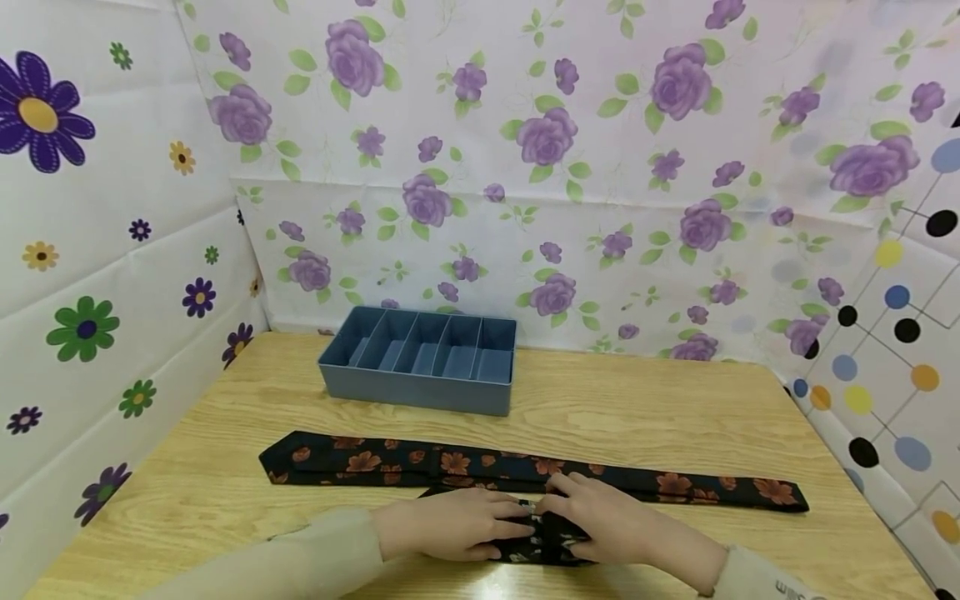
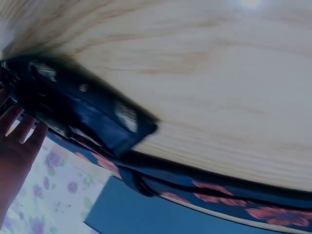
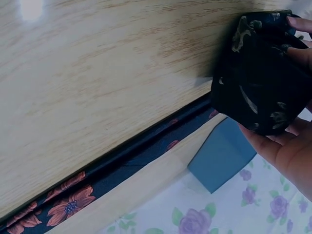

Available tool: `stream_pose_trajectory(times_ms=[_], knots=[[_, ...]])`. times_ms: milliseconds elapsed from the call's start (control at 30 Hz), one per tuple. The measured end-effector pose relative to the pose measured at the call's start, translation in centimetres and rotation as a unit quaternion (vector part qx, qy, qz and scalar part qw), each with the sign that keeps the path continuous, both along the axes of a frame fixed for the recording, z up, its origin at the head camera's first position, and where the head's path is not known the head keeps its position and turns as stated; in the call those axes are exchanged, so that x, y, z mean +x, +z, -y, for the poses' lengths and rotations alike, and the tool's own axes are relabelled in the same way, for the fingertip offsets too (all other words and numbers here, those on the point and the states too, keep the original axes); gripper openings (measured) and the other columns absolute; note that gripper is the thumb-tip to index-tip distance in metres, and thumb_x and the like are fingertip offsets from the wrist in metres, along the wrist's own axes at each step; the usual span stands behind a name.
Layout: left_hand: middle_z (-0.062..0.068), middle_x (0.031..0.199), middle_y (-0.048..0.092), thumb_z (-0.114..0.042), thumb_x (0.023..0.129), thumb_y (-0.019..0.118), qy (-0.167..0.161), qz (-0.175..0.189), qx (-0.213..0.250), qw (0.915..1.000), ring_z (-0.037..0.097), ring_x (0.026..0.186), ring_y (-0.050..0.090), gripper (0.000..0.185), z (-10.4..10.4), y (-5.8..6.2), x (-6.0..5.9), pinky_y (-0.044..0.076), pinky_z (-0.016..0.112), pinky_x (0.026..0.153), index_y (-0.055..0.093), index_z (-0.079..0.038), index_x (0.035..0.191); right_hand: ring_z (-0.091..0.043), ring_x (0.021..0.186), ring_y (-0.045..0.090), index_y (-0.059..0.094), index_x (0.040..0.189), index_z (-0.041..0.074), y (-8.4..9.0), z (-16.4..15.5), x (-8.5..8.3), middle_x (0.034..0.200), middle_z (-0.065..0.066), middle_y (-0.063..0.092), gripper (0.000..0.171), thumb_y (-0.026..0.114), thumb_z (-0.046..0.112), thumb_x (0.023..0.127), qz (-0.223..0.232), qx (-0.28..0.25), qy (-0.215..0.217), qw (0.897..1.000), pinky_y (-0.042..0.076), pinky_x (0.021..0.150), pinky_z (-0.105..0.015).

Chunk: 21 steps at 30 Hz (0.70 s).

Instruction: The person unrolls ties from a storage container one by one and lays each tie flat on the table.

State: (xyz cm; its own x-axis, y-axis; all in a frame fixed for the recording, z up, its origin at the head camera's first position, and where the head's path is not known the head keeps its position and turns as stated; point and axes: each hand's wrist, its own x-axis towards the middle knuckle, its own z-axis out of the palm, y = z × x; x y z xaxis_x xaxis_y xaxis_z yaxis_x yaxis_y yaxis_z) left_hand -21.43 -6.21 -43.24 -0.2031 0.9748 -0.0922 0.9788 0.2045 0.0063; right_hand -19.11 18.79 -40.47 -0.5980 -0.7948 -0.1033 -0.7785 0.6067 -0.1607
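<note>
A black necktie [image 1: 553, 533] with pale leaf-like figures lies folded into a short bundle near the front of the table. My right hand [image 1: 617, 518] grips its right end, with fingers and thumb curled round the layers; the right wrist view shows the folded end of the black necktie [image 3: 261, 83] raised between them. On the left part rests my left hand [image 1: 453, 523], its fingers fairly straight across the cloth. Just behind both hands, a second dark necktie [image 1: 360, 461] with orange flowers stretches lengthwise, its wide pointed end at the left. My right fingertips overlap its edge in the head view.
A blue-grey box [image 1: 420, 392] with several compartments stands at the back of the wooden table [image 1: 637, 400], left of centre. Flowered cloth [image 1: 480, 233] hangs behind, and patterned sheets border the left and right sides.
</note>
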Motion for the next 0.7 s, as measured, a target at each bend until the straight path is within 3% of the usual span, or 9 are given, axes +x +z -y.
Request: stream_pose_trajectory(times_ms=[267,567,700], knots=[[0.0,0.155,0.026,-0.04,0.097,0.046,0.013,0.02,-0.035,0.9991,0.014,0.14,0.033,0.057,-0.9,-0.2,-0.1,0.04,0.03,0.108,0.03,-0.022,0.149,-0.014,0.104,0.055,0.057,0.112,0.018,0.0,-0.2,-0.3,0.117,0.004,0.057,0.036,0.074,0.025,0.081,-0.009,0.024,0.006,1.0,0.051,0.084,-0.028],[0.0,0.155,0.028,-0.04,0.097,0.047,0.025,0.032,-0.041,0.9983,0.015,0.14,0.032,0.058,-0.9,-0.3,0.0,0.04,0.034,0.108,0.027,-0.024,0.15,-0.01,0.085,0.056,0.062,0.116,0.03,0.0,-1.4,-0.1,0.105,0.004,0.056,0.038,0.074,0.023,0.081,-0.024,0.03,0.023,0.999,0.051,0.068,-0.026],[0.0,0.155,0.027,-0.04,0.098,0.046,0.026,0.038,-0.043,0.998,0.015,0.141,0.032,0.059,-0.9,-0.4,-0.1,0.04,0.034,0.108,0.025,-0.025,0.15,-0.009,0.083,0.055,0.059,0.114,0.029,0.0,-1.7,0.0,0.102,0.006,0.053,0.036,0.074,0.023,0.082,-0.015,0.034,0.019,0.999,0.049,0.067,-0.025]])
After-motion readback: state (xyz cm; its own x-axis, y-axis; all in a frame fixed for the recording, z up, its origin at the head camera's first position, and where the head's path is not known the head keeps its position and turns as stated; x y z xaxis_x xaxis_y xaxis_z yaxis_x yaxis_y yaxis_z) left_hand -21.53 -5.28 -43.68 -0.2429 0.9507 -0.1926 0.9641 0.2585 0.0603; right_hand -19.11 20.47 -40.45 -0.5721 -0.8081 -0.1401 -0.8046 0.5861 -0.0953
